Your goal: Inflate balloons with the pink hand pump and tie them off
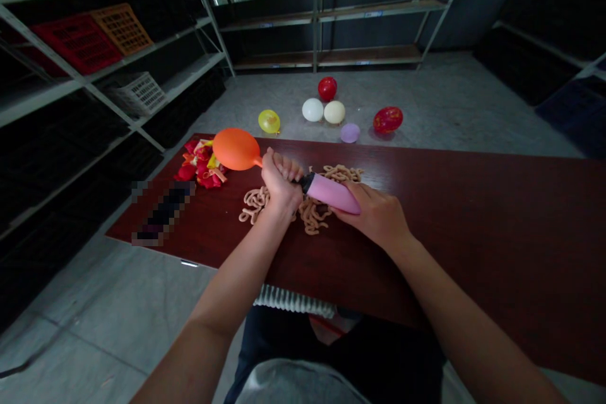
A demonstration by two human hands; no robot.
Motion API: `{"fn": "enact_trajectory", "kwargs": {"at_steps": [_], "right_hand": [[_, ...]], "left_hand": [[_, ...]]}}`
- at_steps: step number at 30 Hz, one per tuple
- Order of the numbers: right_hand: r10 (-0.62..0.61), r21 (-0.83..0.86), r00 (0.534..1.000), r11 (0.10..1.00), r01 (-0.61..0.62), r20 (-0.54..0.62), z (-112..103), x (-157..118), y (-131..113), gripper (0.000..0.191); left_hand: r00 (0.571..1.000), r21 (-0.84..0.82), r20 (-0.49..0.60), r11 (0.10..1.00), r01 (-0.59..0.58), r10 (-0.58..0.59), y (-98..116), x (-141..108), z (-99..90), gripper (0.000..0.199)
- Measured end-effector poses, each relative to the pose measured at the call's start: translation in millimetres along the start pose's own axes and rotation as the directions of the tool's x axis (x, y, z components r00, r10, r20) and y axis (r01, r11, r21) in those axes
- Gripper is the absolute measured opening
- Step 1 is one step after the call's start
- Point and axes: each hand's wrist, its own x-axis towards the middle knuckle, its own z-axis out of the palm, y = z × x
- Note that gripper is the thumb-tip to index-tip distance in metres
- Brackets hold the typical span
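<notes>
My left hand (280, 178) is closed around the neck of an inflated orange balloon (235, 149), where it meets the black tip of a pink hand pump (333, 194). The balloon's body points to the left, over the table. My right hand (376, 211) is wrapped round the wide end of the pink pump. Under and around the pump lie tan, rope-like curled pieces (256, 202) on the dark red table (473, 221). Left of them, beneath the balloon, sits a pile of red, yellow and orange deflated balloons (203, 165).
Beyond the table, several balloons lie on the grey floor, among them a yellow one (269, 121), a white one (312, 110) and a red one (388, 120). A pixelated dark object (165, 213) rests at the table's left end. Shelves with crates (78, 41) stand at the left.
</notes>
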Motion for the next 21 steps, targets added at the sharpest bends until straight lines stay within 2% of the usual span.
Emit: {"fn": "enact_trajectory", "kwargs": {"at_steps": [3, 7, 13, 21], "right_hand": [[0.004, 0.038, 1.000, 0.999, -0.003, -0.017, 1, 3, 1, 0.049], [-0.046, 0.064, 0.996, 0.997, 0.051, -0.080, 2, 7, 3, 0.052], [-0.098, -0.057, 0.986, 0.994, 0.092, -0.134, 1, 4, 14, 0.050], [-0.269, -0.220, 0.945, 0.949, 0.227, -0.184, -5, 2, 36, 0.045]], "left_hand": [[1.000, -0.022, -0.026, 1.000, -0.001, 0.000, 4, 1, 2.4, 0.051], [0.998, -0.049, -0.058, 0.999, -0.017, 0.014, 13, 6, 3.2, 0.049], [0.995, -0.113, -0.076, 0.991, -0.067, 0.059, 29, 19, -9.4, 0.045], [0.981, -0.173, -0.151, 0.974, -0.148, 0.122, 56, 32, -29.0, 0.037]]}}
